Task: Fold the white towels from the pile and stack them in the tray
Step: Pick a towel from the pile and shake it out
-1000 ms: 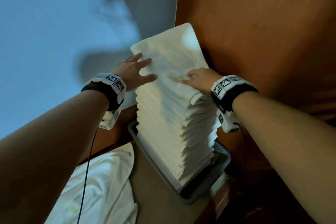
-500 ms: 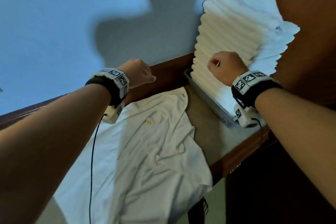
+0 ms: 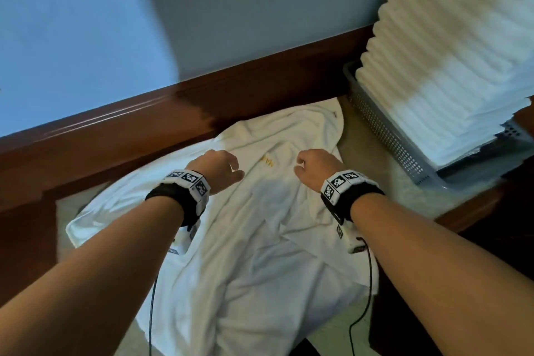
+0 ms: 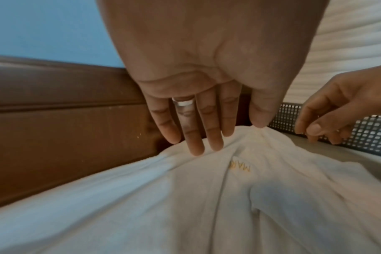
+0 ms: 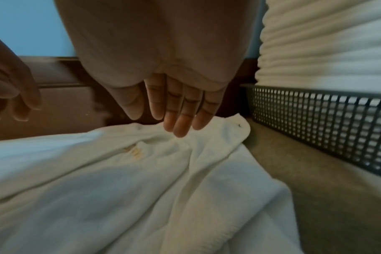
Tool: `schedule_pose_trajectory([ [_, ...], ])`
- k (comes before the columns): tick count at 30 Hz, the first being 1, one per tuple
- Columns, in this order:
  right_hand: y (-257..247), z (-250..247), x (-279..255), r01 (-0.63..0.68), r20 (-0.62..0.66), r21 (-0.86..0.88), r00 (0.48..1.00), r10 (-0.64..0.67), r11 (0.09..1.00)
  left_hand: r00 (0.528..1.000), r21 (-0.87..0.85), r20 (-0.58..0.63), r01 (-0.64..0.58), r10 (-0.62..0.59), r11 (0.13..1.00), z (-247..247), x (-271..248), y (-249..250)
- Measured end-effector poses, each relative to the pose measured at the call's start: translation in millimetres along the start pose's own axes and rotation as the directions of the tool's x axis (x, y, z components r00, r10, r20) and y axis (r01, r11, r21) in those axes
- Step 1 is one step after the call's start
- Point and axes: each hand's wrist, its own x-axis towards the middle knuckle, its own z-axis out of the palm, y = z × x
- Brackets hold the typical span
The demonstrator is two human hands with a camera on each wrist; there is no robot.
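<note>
- Towels are seen lying loose and crumpled in a white pile on the worktop, against a dark wooden rail below a blue wall.
- Yellow stitched lettering is shown on the top towel, between the two hands; it is too blurred to be read in full.
- A tall stack of folded white towels is held in the grey mesh tray, which is set at the right end of the worktop, just beside the pile.
- The left hand is held over the far part of the pile; its grip is loose, with fingers nearly straight and pointed down at the cloth, and nothing is held. Whether the fingertips touch the towel cannot be told.
- A ring is worn on one left finger.
- The right hand is held over the pile near the lettering, between the left hand and the tray; its grip is likewise relaxed, with fingers extended downward close to a raised fold, and no cloth is pinched.
- Marked bands are worn on both wrists, and black cables are seen hanging from them across the pile.
</note>
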Motion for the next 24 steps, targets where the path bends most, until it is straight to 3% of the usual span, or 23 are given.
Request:
schedule_pose_trajectory([
  [3, 9.7, 19.8, 35.5, 0.0, 0.03, 0.06, 1.0, -0.002, 0.998, 1.0, 0.005, 0.008, -0.002, 0.001, 1.0, 16.4, 31.7, 0.5],
  [6, 16.9, 38.1, 68.0, -0.021, -0.02, 0.13, 1.0, 0.024, 0.991, 0.999, -0.032, -0.031, 0.007, -0.008, 0.999, 33.0, 58.7, 1.2],
  [11, 23.0, 60.6, 99.3, -0.107, -0.009, 0.032, 0.994, 0.108, 0.994, 0.998, 0.042, 0.012, 0.062, -0.062, 0.997, 74.3, 82.0, -6.1],
  [16, 19.4, 62.8, 104.0, -0.156, 0.045, 0.045, 0.987, 0.154, 0.987, 0.992, 0.044, -0.107, 0.074, -0.069, 0.996, 83.3, 79.6, -7.8],
  [19, 11.5, 49.1, 94.1, -0.099, 0.015, 0.022, 0.995, 0.099, 0.995, 0.978, -0.081, -0.188, 0.073, -0.087, 0.994, 66.5, 65.6, -19.2],
  [22, -5.3, 29.1, 75.2, -0.068, -0.057, -0.028, 0.996, 0.067, 0.997, 0.941, -0.335, -0.288, 0.074, -0.177, 0.939, 39.1, 37.6, -38.3],
  [24, -24.8, 14.1, 56.1, -0.045, -0.11, -0.059, 0.993, 0.039, 0.997, 0.92, -0.404, -0.342, 0.039, -0.191, 0.914, 17.8, 10.0, -51.3],
])
